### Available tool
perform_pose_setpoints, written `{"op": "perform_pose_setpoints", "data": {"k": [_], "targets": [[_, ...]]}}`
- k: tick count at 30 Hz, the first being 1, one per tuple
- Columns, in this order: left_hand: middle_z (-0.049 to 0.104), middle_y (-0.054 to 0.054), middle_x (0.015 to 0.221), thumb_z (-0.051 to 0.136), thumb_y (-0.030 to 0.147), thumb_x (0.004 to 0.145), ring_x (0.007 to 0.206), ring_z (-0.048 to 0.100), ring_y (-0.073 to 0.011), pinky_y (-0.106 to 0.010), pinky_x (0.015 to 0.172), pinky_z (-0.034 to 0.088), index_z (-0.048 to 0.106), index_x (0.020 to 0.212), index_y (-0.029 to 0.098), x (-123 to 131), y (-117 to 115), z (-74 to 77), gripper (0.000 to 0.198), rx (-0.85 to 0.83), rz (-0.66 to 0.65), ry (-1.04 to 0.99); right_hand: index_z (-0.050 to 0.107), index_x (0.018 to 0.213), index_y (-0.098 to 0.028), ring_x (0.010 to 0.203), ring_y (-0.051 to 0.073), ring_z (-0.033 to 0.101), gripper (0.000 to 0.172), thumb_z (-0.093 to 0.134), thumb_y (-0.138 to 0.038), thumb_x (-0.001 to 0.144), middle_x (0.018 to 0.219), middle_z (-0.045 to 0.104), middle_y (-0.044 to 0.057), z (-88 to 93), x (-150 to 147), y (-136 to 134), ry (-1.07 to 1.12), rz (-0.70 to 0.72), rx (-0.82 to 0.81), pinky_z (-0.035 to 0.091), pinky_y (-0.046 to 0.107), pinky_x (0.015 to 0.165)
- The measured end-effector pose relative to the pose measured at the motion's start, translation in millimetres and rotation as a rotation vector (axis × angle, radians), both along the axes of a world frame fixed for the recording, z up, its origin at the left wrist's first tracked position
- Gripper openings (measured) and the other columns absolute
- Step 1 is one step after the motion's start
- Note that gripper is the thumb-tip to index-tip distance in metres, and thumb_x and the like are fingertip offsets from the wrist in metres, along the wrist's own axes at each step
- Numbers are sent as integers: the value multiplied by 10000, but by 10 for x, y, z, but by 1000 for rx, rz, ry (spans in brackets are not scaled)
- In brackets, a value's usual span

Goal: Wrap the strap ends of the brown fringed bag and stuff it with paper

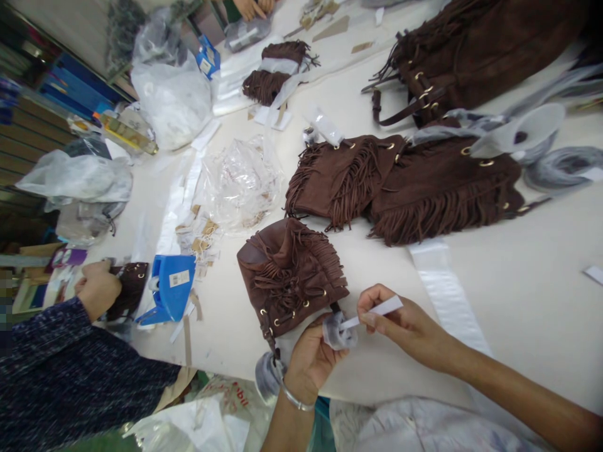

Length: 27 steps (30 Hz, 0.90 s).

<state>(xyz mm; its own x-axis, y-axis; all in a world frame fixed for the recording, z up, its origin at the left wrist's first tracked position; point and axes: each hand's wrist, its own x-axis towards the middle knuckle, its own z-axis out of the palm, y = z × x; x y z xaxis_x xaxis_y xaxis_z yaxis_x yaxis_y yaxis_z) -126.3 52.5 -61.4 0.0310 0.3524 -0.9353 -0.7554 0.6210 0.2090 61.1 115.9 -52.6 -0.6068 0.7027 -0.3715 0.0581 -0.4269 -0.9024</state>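
My left hand [311, 361] grips a small bundle wrapped in clear plastic [340, 331] at the table's near edge. In my right hand [384, 317], a white paper strip [387, 306] is pinched between thumb and fingers, its lower end against the wrapped bundle. Just beyond my hands lies a brown fringed bag [294, 276] with gold eyelets, its opening toward me. A strap end runs from the bag to the bundle. Another plastic-wrapped roll [268, 376] hangs by the bag's other side, near my left wrist. What is inside the wrapping is hard to make out.
More brown fringed bags [447, 188] lie to the right, with a large one [480, 56] behind. Crumpled clear plastic [242, 182] and a blue tape dispenser [173, 285] are to the left. A co-worker's hand [98, 292] holds a brown bag; another person's hands [254, 7] are at the far side.
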Motion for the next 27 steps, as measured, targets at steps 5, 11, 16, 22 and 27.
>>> {"op": "perform_pose_setpoints", "data": {"k": [5,11,16,22,27], "targets": [[699,-28,707,644,136,733,570,638,-137,-236,499,506,663,872,116,-12,13,-4,142,-37,-41,5,542,968,-193,673,116,497,182,522,-359,896,803,551,1,37,37,30,-98,47,68,399,209,557],[702,-33,713,641,143,718,575,630,-138,-237,505,503,667,864,121,1,33,6,151,-27,-57,63,542,1029,-216,790,132,566,147,490,-287,911,918,617,6,93,-29,42,-112,120,171,441,216,650],[699,-50,692,638,158,692,558,623,-141,-239,502,495,674,814,111,14,25,13,135,-10,-30,70,536,998,-216,795,138,577,119,447,-231,921,898,621,1,151,-54,39,-180,133,325,440,251,726],[693,-41,670,633,155,683,560,622,-136,-237,513,496,678,742,113,36,-4,-8,85,20,-13,74,535,1010,-204,856,145,566,180,428,-124,890,924,606,18,237,-138,-3,-172,178,512,424,268,790],[693,-27,669,656,137,670,557,610,-114,-225,543,495,685,732,117,43,-40,-50,71,85,-8,57,531,1011,-204,876,139,557,212,407,-89,883,934,600,13,269,-243,-29,-162,185,562,412,263,809]]}}
